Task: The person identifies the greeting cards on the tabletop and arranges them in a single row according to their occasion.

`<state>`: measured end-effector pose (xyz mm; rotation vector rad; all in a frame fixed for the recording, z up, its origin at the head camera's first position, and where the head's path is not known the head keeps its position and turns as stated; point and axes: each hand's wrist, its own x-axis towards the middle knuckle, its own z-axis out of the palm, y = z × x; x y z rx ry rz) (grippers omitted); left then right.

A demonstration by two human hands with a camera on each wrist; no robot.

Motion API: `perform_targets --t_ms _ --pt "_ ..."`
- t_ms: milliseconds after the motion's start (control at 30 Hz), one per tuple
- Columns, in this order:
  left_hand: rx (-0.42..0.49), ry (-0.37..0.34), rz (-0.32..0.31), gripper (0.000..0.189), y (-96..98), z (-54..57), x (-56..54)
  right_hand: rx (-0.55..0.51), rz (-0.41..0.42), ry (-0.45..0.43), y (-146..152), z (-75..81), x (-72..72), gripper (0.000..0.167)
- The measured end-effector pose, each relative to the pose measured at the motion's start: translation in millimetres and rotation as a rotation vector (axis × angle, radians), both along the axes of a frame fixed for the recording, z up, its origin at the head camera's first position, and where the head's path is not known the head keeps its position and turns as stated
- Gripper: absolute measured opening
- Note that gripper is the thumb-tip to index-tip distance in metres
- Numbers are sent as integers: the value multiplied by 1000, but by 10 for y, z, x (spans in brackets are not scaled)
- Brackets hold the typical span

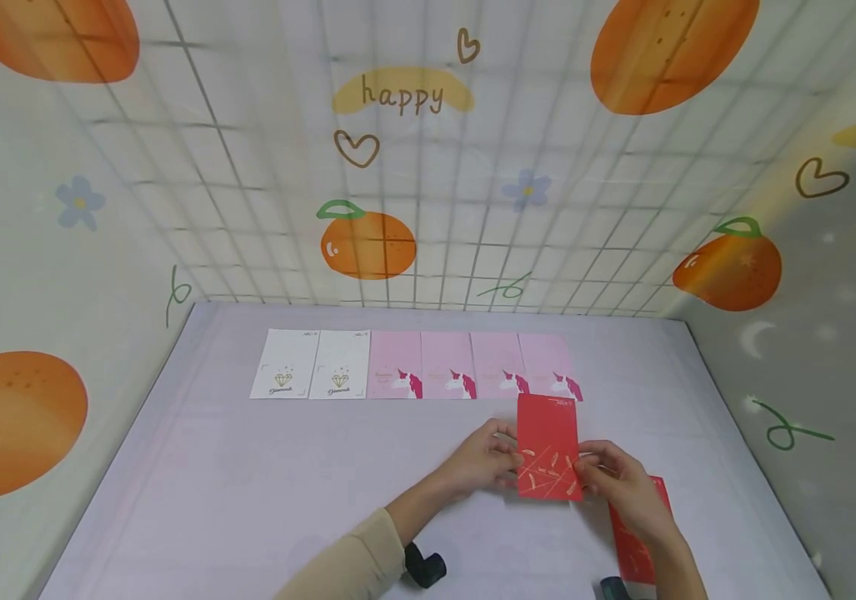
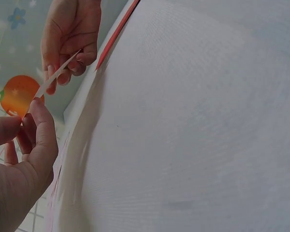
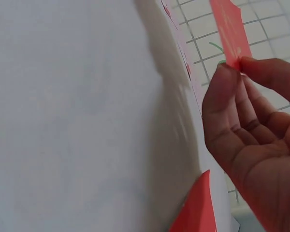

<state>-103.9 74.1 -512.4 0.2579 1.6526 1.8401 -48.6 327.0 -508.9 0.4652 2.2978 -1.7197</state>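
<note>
A red card (image 1: 548, 437) with gold line patterns is held up above the table between both hands. My left hand (image 1: 482, 460) pinches its left edge between thumb and fingers. At the opposite edge, my right hand (image 1: 626, 490) pinches it near the lower corner. Seen edge-on in the left wrist view, the card (image 2: 55, 77) is thin and slightly bent. More red card (image 1: 626, 546) lies on the table under the right forearm, partly hidden; whether it is one or a stack I cannot tell.
Along the back of the table, two white diamond-print cards (image 1: 283, 364) stand left of several pink unicorn cards (image 1: 396, 364) in one row. The pale table (image 1: 247, 475) is bordered by patterned cloth walls (image 1: 262, 225). Black wrist-camera parts (image 1: 425, 567) show near the left sleeve.
</note>
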Motion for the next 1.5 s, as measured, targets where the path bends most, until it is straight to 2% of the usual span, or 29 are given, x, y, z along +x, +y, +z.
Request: perform_targets --t_ms 267,433,667,867,1033,1267,1500 --pt "-5 19 4 34 18 -20 -30 6 -7 -1 11 -6 -19 53" --pt "-19 41 22 34 83 -39 -114 48 -23 23 25 10 -45 49" --pt "-107 82 79 32 267 -29 -266 103 -30 72 86 89 -125 48" --pt "-170 127 131 30 492 -30 -429 150 -45 128 190 174 -244 54" --pt "-215 149 173 35 659 -6 -525 162 -92 153 284 173 -384 53" --pt "-274 175 211 41 810 5 -603 174 -137 140 388 133 -555 51" --pt "-276 162 218 39 897 -30 -677 184 -154 131 453 92 -630 50"
